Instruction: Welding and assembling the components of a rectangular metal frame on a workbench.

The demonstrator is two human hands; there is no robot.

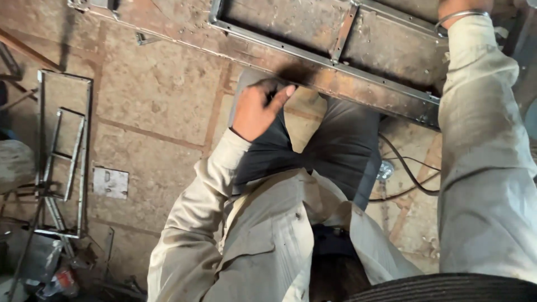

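The left hand [258, 111] curls loosely closed against the near edge of the rusty steel frame [330, 62] lying on the stone floor [159, 89], seemingly steadying it, while the right hand [461, 6], mostly out of view, reaches its far rail, grip unclear.

Single head view, steeply downward, close over torso.

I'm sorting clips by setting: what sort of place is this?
Probably a metalworking or welding shop: a rusty steel frame by the left hand, welded bar frames on the stone floor, and black cable.
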